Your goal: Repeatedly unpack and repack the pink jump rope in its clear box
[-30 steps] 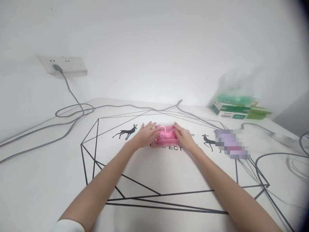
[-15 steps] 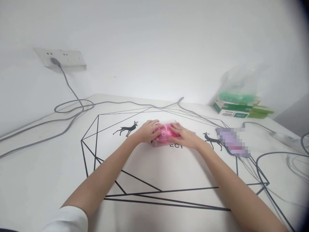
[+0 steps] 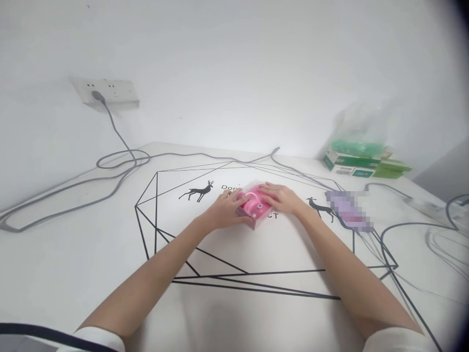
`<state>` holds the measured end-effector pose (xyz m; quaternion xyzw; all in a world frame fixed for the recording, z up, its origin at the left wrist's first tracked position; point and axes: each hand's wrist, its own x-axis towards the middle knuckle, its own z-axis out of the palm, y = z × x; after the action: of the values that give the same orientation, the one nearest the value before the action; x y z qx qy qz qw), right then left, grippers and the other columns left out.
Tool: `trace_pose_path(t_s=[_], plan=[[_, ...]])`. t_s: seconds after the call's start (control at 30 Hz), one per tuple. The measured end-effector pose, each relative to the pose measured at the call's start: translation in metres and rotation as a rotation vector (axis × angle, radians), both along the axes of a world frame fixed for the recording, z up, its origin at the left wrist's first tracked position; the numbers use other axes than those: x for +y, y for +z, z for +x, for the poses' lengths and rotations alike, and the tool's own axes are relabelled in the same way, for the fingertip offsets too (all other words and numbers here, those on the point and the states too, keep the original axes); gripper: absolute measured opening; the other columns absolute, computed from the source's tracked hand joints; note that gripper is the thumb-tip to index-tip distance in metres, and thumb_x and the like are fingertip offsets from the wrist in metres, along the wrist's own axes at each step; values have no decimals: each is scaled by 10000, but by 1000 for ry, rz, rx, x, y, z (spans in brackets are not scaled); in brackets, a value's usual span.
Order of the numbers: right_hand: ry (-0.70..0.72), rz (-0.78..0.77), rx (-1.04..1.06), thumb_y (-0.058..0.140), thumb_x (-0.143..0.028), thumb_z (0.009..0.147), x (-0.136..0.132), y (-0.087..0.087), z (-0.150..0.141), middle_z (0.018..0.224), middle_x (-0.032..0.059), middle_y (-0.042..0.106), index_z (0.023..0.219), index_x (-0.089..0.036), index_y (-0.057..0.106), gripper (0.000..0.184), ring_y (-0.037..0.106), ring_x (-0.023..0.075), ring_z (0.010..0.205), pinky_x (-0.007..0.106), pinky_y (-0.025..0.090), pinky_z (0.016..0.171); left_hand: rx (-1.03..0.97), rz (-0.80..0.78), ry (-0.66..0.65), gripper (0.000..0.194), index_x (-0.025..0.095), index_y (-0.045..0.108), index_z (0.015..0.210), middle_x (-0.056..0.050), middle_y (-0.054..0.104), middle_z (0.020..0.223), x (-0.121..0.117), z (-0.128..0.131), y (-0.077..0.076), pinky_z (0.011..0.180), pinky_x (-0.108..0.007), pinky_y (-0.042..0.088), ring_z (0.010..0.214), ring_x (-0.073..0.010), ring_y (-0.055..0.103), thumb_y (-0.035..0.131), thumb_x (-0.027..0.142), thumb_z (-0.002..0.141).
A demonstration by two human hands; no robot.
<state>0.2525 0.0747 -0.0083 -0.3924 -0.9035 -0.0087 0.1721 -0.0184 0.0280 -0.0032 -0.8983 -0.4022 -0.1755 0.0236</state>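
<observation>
A small clear plastic box with a pink item inside (image 3: 254, 208) lies on the white table (image 3: 91, 254), over a black line drawing with two deer. My left hand (image 3: 224, 212) curls round the box's left end, fingers bent against it. From the other side my right hand (image 3: 281, 198) holds the box's right end, its fingers laid over the top edge. The box sits turned at an angle, one corner pointing toward me.
A grey cable (image 3: 117, 164) loops from a wall socket (image 3: 106, 93) across the table's left. Green and white boxes (image 3: 361, 166) under a clear bag stand at the back right. A blurred purple object (image 3: 348, 210) and more cables (image 3: 421, 234) lie at right.
Both hands have closed round the pink box and turned it, so a corner now points toward me. The view has shifted slightly right.
</observation>
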Motion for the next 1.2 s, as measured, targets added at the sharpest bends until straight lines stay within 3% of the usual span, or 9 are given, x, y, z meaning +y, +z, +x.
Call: trace_pose_path(t_s=[0.23,0.43,0.53,0.63,0.73,0.87,1.1,1.2], plan=[[-68,21,-19,384,-472,1013,-40,4,-7,1466,68,533,1385,-233,579,483,440,295,1406,536,370,1142,-80,147,185,685,228,575,1344,-175,560,1290,-25,35,-18,905,-488,472,1054,-343,537,649,656,814],[-12,91,97,523,-484,957,-66,-8,-4,1452,44,552,1375,-263,590,477,427,304,1414,543,324,1189,-117,174,152,609,172,632,1268,-183,601,1160,-20,36,-17,903,-460,479,1020,-317,551,669,594,831],[-42,143,197,550,-435,952,-70,-18,-1,1396,50,606,1306,-240,650,416,450,300,1399,518,379,1171,-119,180,94,584,200,666,1221,-160,618,1137,-11,27,-17,959,-485,464,1046,-314,567,670,621,817],[-33,175,243,539,-378,961,-71,-25,3,1372,65,625,1269,-208,677,379,424,293,1417,484,430,1147,-122,214,45,565,231,595,1332,-154,588,1288,-5,20,-24,1130,-562,313,1225,-315,528,643,553,870],[6,230,250,519,-307,964,-70,-30,6,1371,75,625,1253,-201,686,350,427,287,1416,493,405,1165,-139,191,56,570,236,514,1415,-159,509,1438,-5,18,-35,1183,-586,218,1345,-304,463,605,493,914],[-24,253,264,496,-271,958,-68,-34,9,1367,91,626,1264,-203,676,361,459,290,1393,527,383,1170,-153,145,69,540,244,504,1424,-155,481,1479,-8,21,-42,1195,-579,208,1382,-293,441,566,478,941],[-86,181,254,382,-218,977,-67,-38,9,1442,76,564,1329,-194,623,427,369,305,1446,560,342,1183,-206,170,98,504,233,541,1387,-142,507,1444,-12,25,-43,1202,-531,243,1367,-281,452,578,458,937],[-131,132,229,437,-329,987,-70,-36,7,1475,83,529,1366,-200,585,428,374,322,1443,578,322,1186,-226,177,99,487,235,554,1367,-141,512,1423,-12,25,-44,1197,-528,259,1354,-284,457,580,461,936]])
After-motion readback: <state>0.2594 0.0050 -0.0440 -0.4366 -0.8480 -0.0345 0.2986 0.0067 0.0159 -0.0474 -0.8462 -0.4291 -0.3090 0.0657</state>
